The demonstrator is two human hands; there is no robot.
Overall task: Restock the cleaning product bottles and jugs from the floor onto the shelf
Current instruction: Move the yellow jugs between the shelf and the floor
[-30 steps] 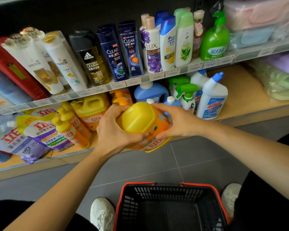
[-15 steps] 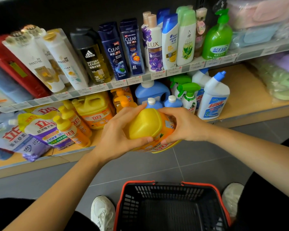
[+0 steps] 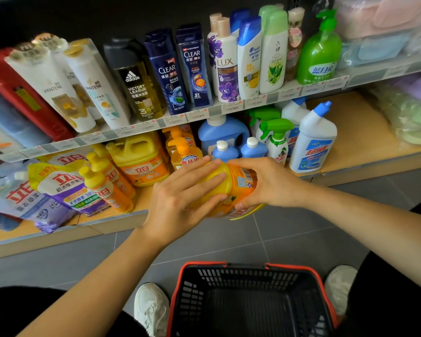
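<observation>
Head view: yellow jug (image 3: 231,190) tilted, just above front edge of lower shelf (image 3: 355,132).
Left hand (image 3: 180,200): wrapped over jug's yellow shoulder.
Right hand (image 3: 270,183): clamped round labelled side.
Basket (image 3: 229,266): on floor, below.

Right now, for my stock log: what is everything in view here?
Held jug: one, yellow-orange, lower shelf front edge.
Handled jug: one, yellow, lower shelf.
Big jug: one, blue, lower shelf.
Capped bottles: two, blue, behind held jug.
Pump bottles: two, orange, lower shelf.
Small bottles: about three, orange, lower shelf.
Spray bottles: two, green-topped, lower shelf.
Angled-neck bottles: two, white, lower shelf, right.
Pouches: several, yellow and purple, lower shelf, left.
Toiletry bottles: a dozen-odd, mixed, upper shelf.
Soap pump: one, green, upper shelf.
Basket: one, black, red-rimmed, floor.
Shoes: two, white, beside basket.
Left hand, right hand: both grip held jug.
</observation>
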